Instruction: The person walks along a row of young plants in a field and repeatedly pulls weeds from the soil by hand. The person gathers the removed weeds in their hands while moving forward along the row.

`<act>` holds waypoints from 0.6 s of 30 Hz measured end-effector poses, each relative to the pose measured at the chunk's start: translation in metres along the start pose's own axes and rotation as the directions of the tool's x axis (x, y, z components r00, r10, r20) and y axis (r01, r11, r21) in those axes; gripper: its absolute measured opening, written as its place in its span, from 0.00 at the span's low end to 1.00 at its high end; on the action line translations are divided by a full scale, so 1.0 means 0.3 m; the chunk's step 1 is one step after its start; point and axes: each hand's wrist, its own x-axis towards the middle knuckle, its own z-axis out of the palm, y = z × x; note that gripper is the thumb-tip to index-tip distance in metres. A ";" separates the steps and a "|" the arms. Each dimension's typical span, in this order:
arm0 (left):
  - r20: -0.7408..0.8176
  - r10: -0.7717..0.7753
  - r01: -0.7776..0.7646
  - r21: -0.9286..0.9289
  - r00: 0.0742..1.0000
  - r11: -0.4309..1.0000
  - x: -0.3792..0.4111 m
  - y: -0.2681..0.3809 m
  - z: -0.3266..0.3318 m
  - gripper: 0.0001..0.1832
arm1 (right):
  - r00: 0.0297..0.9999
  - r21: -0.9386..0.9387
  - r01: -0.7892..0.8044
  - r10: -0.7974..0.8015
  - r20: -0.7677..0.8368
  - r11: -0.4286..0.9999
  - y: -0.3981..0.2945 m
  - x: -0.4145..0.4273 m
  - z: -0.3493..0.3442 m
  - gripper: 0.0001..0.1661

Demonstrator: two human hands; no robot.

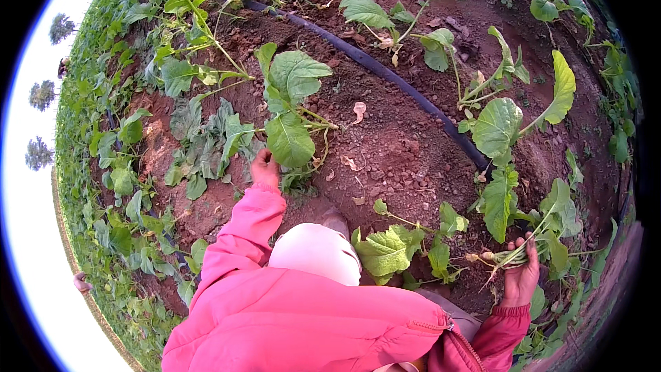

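Note:
My right hand (pixel 521 281) is closed around a bunch of uprooted leafy plants (pixel 560 212). Their pale, thin roots (pixel 485 257) stick out to the left of my fingers, while the green leaves spread to the right. My left hand (pixel 265 169) is low over the soil, beside the large leaves of a rooted plant (pixel 290 139). Its fingers are bent and partly hidden, so whether they pinch a stem cannot be told. Left of that hand lies a heap of limp, wilted greens (pixel 206 126).
A dark irrigation pipe (pixel 361 57) curves across the reddish soil (pixel 392 160). More leafy plants (pixel 395 26) grow beyond it. A broad-leaved plant (pixel 392 248) stands next to my pale-covered knee (pixel 316 253). Dense green rows (pixel 119 237) fill the left side.

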 end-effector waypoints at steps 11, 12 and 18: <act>0.771 0.519 -0.906 0.172 0.368 0.387 -0.120 0.861 0.380 0.09 | 0.999 0.063 0.005 -0.007 0.034 0.998 -0.023 -0.026 0.013 0.15; 0.753 0.548 -0.921 0.204 0.365 0.332 -0.085 0.869 0.445 0.09 | 1.000 0.067 0.005 -0.007 0.029 0.998 -0.027 -0.026 0.009 0.15; 0.495 0.111 -0.482 0.867 0.862 -0.122 0.262 0.546 0.656 0.13 | 0.998 0.091 0.056 -0.059 0.025 0.994 -0.052 -0.055 -0.005 0.15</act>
